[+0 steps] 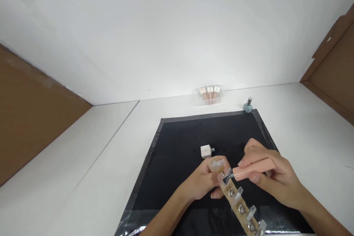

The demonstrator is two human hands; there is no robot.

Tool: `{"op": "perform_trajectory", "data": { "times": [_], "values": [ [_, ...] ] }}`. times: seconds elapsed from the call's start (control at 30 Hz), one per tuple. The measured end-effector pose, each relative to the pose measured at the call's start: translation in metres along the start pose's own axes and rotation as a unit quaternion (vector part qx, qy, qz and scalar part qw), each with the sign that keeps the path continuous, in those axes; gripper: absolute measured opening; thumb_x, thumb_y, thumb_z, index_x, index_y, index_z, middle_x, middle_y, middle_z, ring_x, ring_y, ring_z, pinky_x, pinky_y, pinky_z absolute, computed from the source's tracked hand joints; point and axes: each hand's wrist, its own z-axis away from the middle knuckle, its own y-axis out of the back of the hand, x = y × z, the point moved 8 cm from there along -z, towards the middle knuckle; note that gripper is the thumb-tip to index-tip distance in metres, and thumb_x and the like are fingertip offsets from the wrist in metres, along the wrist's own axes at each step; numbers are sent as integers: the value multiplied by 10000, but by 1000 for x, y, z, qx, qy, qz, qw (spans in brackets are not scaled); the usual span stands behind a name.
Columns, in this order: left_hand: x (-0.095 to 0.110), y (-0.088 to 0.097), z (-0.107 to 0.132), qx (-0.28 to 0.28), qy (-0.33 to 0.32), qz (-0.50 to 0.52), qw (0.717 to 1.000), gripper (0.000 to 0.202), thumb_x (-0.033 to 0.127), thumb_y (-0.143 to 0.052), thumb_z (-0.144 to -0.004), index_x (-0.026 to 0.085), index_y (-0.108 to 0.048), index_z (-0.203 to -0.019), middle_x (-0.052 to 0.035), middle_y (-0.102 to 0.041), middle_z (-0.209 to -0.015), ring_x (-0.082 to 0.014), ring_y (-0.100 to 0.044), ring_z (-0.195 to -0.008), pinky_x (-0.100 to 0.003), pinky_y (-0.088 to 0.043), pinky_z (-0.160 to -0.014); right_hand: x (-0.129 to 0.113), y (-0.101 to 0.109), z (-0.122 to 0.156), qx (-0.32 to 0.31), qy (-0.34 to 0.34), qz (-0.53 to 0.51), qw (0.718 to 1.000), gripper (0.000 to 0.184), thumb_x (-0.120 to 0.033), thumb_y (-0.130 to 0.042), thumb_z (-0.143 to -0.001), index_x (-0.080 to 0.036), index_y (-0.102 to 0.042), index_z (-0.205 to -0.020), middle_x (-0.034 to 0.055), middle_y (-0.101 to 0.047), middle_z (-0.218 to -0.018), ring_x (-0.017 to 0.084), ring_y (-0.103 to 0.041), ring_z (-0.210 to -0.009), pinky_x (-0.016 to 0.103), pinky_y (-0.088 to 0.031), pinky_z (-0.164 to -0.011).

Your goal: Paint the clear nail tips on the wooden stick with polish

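My left hand [206, 182] is closed around the upper end of a tan practice strip [240, 206] that carries several clear nail tips on metal studs. My right hand [269, 177] grips a peach-coloured brush handle [253, 169], its tip touching a nail tip near the strip's top. Both hands hover over a black mat [182, 143]. A small white cube-shaped bottle [206, 151] lies on the mat just beyond my left hand.
A clear box [210, 96] holding three peach bottles with white caps stands at the back of the white table. A pale blue bottle with a silver cap [248, 106] sits at the mat's far right corner. Brown board walls flank both sides.
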Motion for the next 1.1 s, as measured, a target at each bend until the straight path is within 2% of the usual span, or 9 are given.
{"op": "perform_trajectory", "data": {
  "times": [0.23,0.37,0.53,0.63,0.77,0.87,0.97,1.03,1.1],
  "values": [
    [-1,-3,2,-22,-3,25,999,401,408,-785,-664,165,-467,-664,94,-430,-450,5,-282,-296,-111,-247,-280,6,9,4,32,9,8,999,172,-265,-548,-940,-327,-702,-983,10,-747,-870,169,-581,-695,331,-476,-605],
    [3,-5,2,-21,-10,32,999,394,407,-793,-651,159,-488,-669,84,-449,-459,-4,-313,-308,-104,-240,-273,4,15,5,53,15,-5,998,187,-253,-538,-944,-337,-694,-1002,16,-743,-876,176,-584,-706,341,-481,-614],
    [6,-5,1,-17,-16,34,999,395,409,-781,-665,157,-478,-644,98,-414,-447,10,-273,-279,-105,-251,-265,-4,2,-2,-1,14,-34,999,194,-359,-544,-932,-319,-696,-1046,24,-737,-765,176,-559,-642,327,-465,-553],
    [4,-5,2,-21,-11,35,999,405,428,-781,-661,159,-479,-651,96,-421,-443,9,-267,-279,-107,-244,-264,-4,-2,-2,-17,23,-16,999,214,-341,-529,-945,-318,-708,-1059,25,-749,-794,167,-575,-656,328,-464,-574],
    [0,-4,3,-26,0,36,999,412,425,-789,-655,163,-470,-656,88,-438,-458,0,-291,-298,-110,-244,-273,4,9,2,32,7,11,999,194,-268,-543,-943,-337,-716,-997,6,-759,-865,164,-607,-711,318,-486,-616],
    [4,-2,2,-17,-21,21,999,401,438,-775,-678,161,-485,-678,84,-444,-469,-9,-320,-322,-117,-258,-297,18,23,4,94,-57,41,993,154,-283,-578,-919,-322,-725,-897,3,-750,-881,164,-638,-751,307,-511,-651],
    [14,2,0,24,-61,-5,998,362,428,-756,-713,159,-515,-732,70,-494,-500,-22,-385,-361,-132,-307,-356,42,36,6,133,-181,41,974,199,-420,-582,-891,-279,-716,-929,36,-725,-866,166,-643,-707,314,-531,-640],
    [21,6,-1,67,-84,-20,994,346,422,-756,-717,154,-545,-774,56,-528,-520,-39,-441,-411,-148,-347,-408,60,38,10,119,-280,3,953,329,-522,-587,-849,-244,-683,-996,45,-709,-807,166,-638,-666,314,-539,-608],
    [27,9,0,111,-96,-31,989,353,424,-768,-703,148,-569,-797,43,-551,-533,-59,-485,-468,-169,-383,-462,75,33,16,76,-373,-56,923,414,-581,-617,-793,-222,-655,-997,48,-705,-812,170,-650,-688,306,-546,-591]
  ]
}}
